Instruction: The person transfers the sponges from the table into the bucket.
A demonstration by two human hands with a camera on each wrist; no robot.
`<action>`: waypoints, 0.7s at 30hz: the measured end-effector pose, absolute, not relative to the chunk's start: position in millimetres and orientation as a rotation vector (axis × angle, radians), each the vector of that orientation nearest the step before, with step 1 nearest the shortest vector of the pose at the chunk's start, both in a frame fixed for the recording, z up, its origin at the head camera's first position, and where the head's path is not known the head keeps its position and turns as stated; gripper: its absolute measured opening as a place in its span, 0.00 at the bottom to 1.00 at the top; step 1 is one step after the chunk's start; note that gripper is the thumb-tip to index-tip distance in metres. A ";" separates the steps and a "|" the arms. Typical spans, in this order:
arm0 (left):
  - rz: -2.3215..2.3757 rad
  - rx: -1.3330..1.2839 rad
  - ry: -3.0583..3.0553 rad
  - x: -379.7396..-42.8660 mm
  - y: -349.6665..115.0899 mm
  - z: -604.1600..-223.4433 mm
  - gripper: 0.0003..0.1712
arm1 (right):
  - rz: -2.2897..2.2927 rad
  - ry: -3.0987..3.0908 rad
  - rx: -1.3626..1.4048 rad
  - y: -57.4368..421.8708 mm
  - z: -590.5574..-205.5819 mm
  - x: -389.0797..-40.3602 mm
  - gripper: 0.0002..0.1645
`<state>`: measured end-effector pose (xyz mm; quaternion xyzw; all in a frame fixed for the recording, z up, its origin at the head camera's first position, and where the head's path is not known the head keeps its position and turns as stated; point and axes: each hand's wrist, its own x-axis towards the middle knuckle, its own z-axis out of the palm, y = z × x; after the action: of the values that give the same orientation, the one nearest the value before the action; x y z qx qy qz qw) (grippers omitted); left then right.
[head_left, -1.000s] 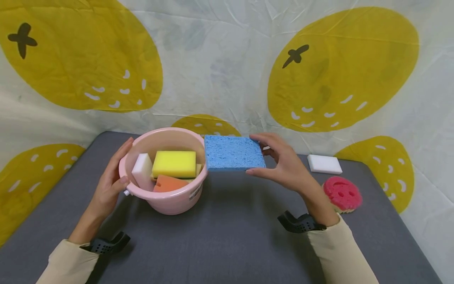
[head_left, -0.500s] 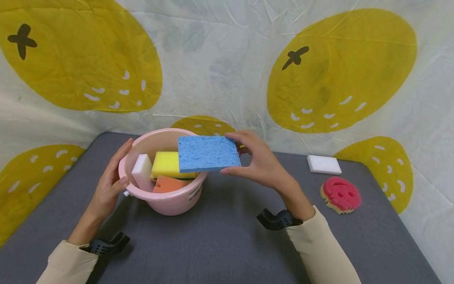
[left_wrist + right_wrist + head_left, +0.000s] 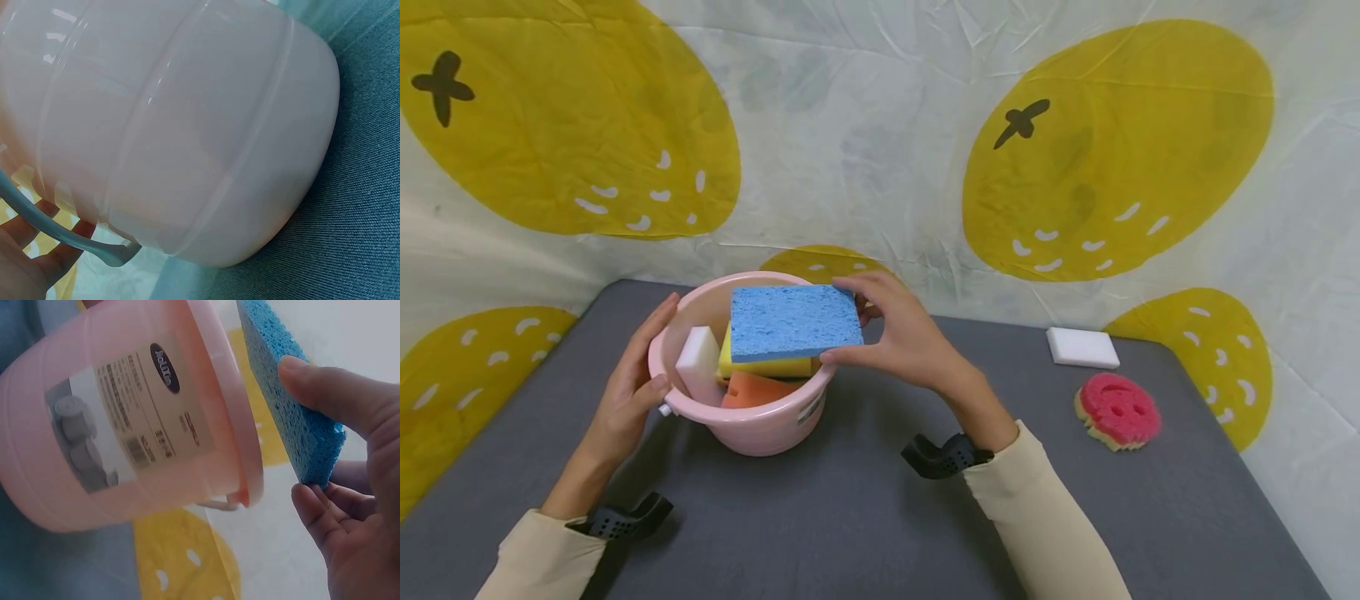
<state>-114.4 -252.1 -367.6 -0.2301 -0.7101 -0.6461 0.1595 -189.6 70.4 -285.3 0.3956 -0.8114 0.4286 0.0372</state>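
Observation:
A blue sponge (image 3: 793,321) is pinched at its right end by my right hand (image 3: 898,333), thumb on the near edge and fingers on the far one. In the head view it overlaps the mouth of a pink bucket (image 3: 752,429); the right wrist view shows it just beyond the rim. My left hand (image 3: 628,392) holds the bucket's left side, its thumb at the rim and fingers along the outer wall. Inside the bucket are a white sponge block (image 3: 700,362), an orange sponge (image 3: 756,390) and a yellow sponge (image 3: 775,367), partly hidden by the blue one.
To the right on the grey table (image 3: 820,533) lie a white sponge block (image 3: 1082,347) and a red smiley-face sponge (image 3: 1118,410). A handle (image 3: 94,244) hangs from the bucket near the left hand. A cloth with yellow fruit prints (image 3: 880,167) hangs behind the table.
My right hand has carried the blue sponge leftward, from beside the bucket's right rim to over its mouth. The left hand and the bucket have stayed almost where they were.

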 end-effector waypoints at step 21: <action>-1.867 -0.700 -2.010 -115.1 -252.5 -366.3 0.40 | 1.131 -2.673 1.162 35.1 -284.0 -189.3 0.49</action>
<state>-115.1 -252.5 -366.3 -0.2441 -0.7013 -0.6517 0.1546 -189.3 35.1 -284.0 0.3717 -0.8549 0.3617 0.0076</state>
